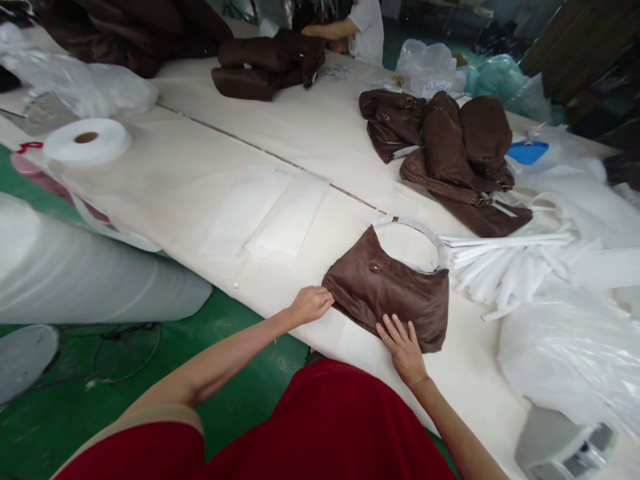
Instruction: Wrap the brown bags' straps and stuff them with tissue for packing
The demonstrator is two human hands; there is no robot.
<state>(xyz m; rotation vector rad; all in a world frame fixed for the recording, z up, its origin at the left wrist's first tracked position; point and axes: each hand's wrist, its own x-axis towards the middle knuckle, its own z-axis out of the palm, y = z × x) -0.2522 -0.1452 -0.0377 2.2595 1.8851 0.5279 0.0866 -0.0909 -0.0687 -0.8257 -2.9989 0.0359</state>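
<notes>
A brown handbag (395, 283) with a short zip on its face lies flat near the table's front edge. Its handle (417, 230), wrapped in white, arches toward the far side. My left hand (314, 304) is closed at the bag's left corner, its fingers pinching the edge there. Spread fingers of my right hand (403, 343) rest on the bag's lower part, holding nothing.
Several brown bags (450, 147) are heaped beyond, near white strips (515, 263) at the right. Thin white sheets (287, 220) lie left of the handbag. A white roll (87, 141) sits far left; clear plastic (575, 353) is at right. Another person (367, 30) works across the table.
</notes>
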